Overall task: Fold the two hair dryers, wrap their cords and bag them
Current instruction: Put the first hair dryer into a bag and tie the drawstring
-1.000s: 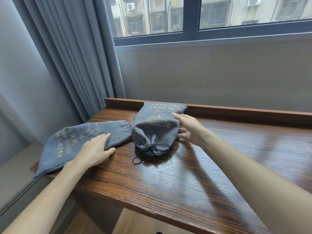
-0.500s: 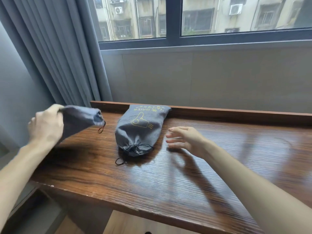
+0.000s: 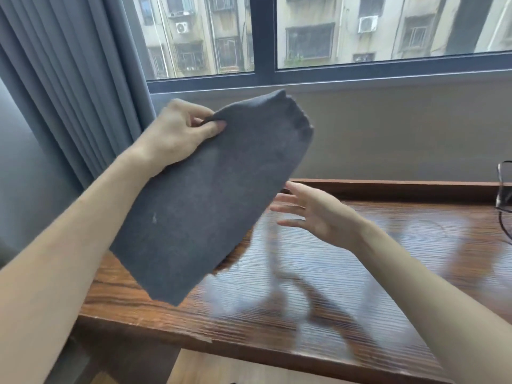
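Setting: a wooden table (image 3: 346, 314) runs along the wall beneath a window (image 3: 360, 31), with a grey curtain (image 3: 69, 79) drawn to the left. Its glossy top gives a long surface for laying out and packing the dryers.
Bag: a grey felt pouch (image 3: 210, 195) is held up in the air over the table's left end, tilted, its gathered mouth uppermost and its closed end hanging toward the table edge. It looks flat and limp, so it is probably empty; lifting it clear of the table lets it hang open for loading.
Left hand: the left hand (image 3: 180, 131) pinches the cloth near the mouth between thumb and curled fingers. Gripping near the opening keeps the mouth at the top, where the other hand can get at it.
Right hand: the right hand (image 3: 318, 214) hovers over the table just beside the pouch, fingers spread and relaxed, holding nothing and not touching the fabric. It appears poised to help part the mouth.
Cord: a dark cable (image 3: 502, 206) loops at the far right edge, well apart from both hands; what it belongs to is cut off.
Hair dryers: neither is visible in this view, so folding, cord wrapping and bagging cannot be judged from here.
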The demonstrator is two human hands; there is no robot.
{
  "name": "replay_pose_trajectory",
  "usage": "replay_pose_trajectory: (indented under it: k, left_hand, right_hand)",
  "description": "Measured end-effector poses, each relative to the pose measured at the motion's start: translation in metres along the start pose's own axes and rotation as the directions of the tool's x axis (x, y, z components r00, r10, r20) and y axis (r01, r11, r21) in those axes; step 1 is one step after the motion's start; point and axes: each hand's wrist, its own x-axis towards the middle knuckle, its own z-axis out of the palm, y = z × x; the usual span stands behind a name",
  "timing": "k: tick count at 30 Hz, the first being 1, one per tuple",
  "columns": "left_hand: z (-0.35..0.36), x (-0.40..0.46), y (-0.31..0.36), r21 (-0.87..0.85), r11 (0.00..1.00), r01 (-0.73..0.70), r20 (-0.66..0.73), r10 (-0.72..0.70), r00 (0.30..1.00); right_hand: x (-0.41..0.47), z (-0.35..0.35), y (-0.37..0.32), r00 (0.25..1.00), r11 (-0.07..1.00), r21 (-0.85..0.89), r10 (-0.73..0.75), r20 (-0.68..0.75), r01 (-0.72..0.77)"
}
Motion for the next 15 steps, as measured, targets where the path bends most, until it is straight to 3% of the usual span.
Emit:
replay_pose_trajectory:
  k: [5,9,12,15]
  left_hand:
    - [0.068,0.021,0.02,-0.129,0.992,0.01,0.08,0.001,0.997]
    - [0.104,0.042,0.026,-0.182,0.983,0.01,0.1,0.009,0.995]
    - [0.118,0.056,0.039,-0.278,0.957,-0.08,0.01,0.086,0.996]
    - [0.128,0.064,0.053,-0.373,0.907,-0.196,-0.12,0.163,0.979]
  right_hand:
    - [-0.036,-0.038,-0.021,0.998,0.998,0.024,-0.055,0.023,0.054]
    - [-0.042,-0.07,-0.032,0.975,0.985,-0.087,-0.163,-0.151,0.151]
    - [-0.043,-0.088,-0.049,0.874,0.926,-0.225,-0.363,-0.323,0.301]
    - [-0.048,-0.095,-0.069,0.75,0.8,-0.44,-0.568,-0.338,0.408]
